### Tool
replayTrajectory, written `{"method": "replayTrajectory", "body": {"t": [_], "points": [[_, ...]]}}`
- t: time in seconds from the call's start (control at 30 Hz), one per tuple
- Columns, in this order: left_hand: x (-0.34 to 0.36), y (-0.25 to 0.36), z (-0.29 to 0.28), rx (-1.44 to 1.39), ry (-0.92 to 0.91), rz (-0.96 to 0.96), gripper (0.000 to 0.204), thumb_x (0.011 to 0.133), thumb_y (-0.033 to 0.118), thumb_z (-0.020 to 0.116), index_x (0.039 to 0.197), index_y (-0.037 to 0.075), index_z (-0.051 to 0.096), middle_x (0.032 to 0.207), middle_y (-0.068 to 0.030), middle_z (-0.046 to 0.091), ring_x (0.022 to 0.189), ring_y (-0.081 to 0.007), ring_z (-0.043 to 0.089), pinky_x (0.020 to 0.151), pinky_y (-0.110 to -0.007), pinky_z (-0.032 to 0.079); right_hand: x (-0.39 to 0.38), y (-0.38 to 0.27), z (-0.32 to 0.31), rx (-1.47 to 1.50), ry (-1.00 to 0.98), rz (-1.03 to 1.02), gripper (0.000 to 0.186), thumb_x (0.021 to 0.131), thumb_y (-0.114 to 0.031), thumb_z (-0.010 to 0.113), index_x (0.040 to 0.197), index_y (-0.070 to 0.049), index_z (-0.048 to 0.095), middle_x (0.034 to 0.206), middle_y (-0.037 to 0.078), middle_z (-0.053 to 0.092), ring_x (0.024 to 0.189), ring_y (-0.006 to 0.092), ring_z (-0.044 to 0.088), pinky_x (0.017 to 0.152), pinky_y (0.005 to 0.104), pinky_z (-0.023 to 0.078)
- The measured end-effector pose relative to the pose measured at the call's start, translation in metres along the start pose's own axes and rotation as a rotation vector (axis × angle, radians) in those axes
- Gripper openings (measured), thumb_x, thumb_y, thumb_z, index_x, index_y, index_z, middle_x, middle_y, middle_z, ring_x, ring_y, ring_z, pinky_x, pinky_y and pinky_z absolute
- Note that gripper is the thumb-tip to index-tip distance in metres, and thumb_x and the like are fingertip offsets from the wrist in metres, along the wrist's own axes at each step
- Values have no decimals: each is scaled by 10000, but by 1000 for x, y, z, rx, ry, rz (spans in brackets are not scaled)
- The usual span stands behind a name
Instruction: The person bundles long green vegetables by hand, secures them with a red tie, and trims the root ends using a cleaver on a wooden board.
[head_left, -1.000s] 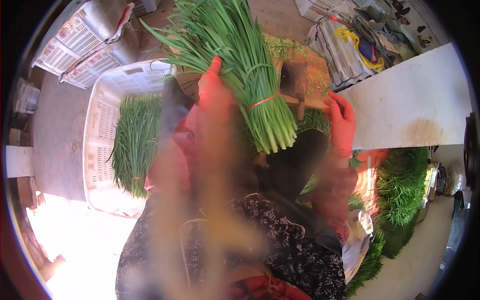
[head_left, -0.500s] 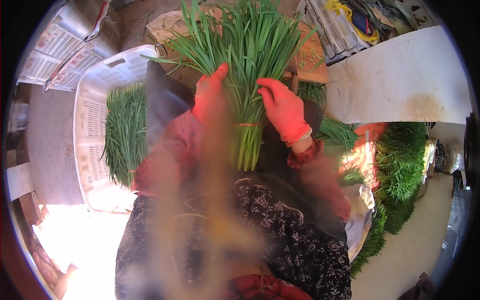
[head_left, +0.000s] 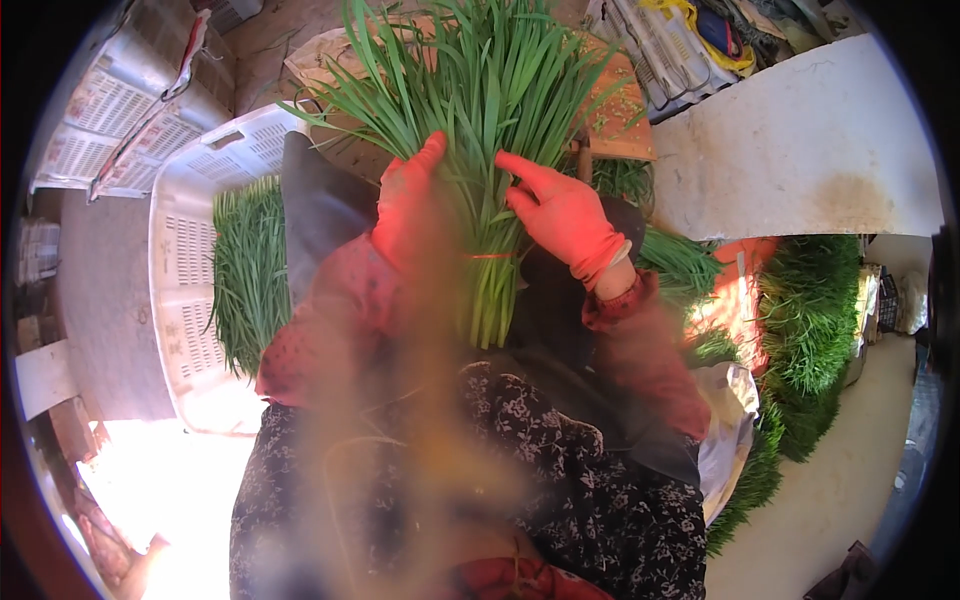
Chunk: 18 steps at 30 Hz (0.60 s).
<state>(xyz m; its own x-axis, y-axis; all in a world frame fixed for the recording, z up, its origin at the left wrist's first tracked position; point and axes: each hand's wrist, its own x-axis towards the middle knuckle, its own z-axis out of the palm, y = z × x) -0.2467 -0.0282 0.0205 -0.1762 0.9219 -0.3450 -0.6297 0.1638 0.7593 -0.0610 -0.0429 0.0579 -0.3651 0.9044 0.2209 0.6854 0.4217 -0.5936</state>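
Note:
An upright bunch of long green garlic chives (head_left: 480,110) is in front of me, a red band (head_left: 490,257) around its pale lower stalks. My left hand (head_left: 407,195), in an orange-red glove, is closed around the bunch's left side, thumb pointing up along the leaves. At the right side is my right hand (head_left: 570,215), gloved alike, index finger stretched across the leaves and thumb apart below it. Its other fingers are partly hidden. A blurred pale shape close to the camera covers part of my left forearm and the stalks.
A white plastic crate (head_left: 185,300) at left holds more chives (head_left: 248,275). Stacked crates (head_left: 130,110) stand behind it. A small wooden stool (head_left: 615,110) is beyond the bunch. A white panel (head_left: 800,140) lies at far right, with piles of chives (head_left: 808,310) below it.
My right hand has shifted slightly left across the leaves, its index finger straightening and parting from the thumb. My left hand still holds the bunch. The view has shifted slightly.

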Motion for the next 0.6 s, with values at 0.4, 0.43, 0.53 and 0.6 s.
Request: {"method": "replayTrajectory", "body": {"t": [0.4, 0.43, 0.53, 0.6], "points": [[-5, 2, 5, -179, -88, -55, 362, 937, 180, 611, 1219, -40, 557, 1108, -106, 642, 948, -206, 641, 841, -327, 527, -13, 0, 1, -363, -126, -188, 146, 805, -171, 661, 946, -188, 693, 867, 18, 649, 805, 256, 644, 644, 349, 522], [-3, 1, 2, -187, -113, -56, 367, 938, 173, 609, 1231, -39, 548, 1122, -106, 637, 963, -210, 637, 855, -329, 524, -15, 3, 2, -359, -131, -188, 146, 805, -171, 661, 946, -188, 693, 867, 18, 649, 805, 256, 644, 644, 349, 522], [-3, 0, 4, -249, -147, -39, 357, 944, 159, 595, 1238, -37, 543, 1129, -106, 636, 970, -218, 637, 868, -337, 522, -19, 9, 7, -114, -78, -187, 152, 814, -131, 664, 958, -166, 698, 858, 36, 644, 787, 245, 640, 632, 329, 517], [1, -6, 4, -279, -169, 44, 353, 947, 157, 590, 1238, -39, 542, 1133, -107, 636, 975, -221, 637, 872, -346, 521, -20, 9, 11, 213, -22, -124, 107, 821, -126, 671, 925, -124, 697, 797, 35, 652, 640, 206, 634, 587, 306, 508]]}}
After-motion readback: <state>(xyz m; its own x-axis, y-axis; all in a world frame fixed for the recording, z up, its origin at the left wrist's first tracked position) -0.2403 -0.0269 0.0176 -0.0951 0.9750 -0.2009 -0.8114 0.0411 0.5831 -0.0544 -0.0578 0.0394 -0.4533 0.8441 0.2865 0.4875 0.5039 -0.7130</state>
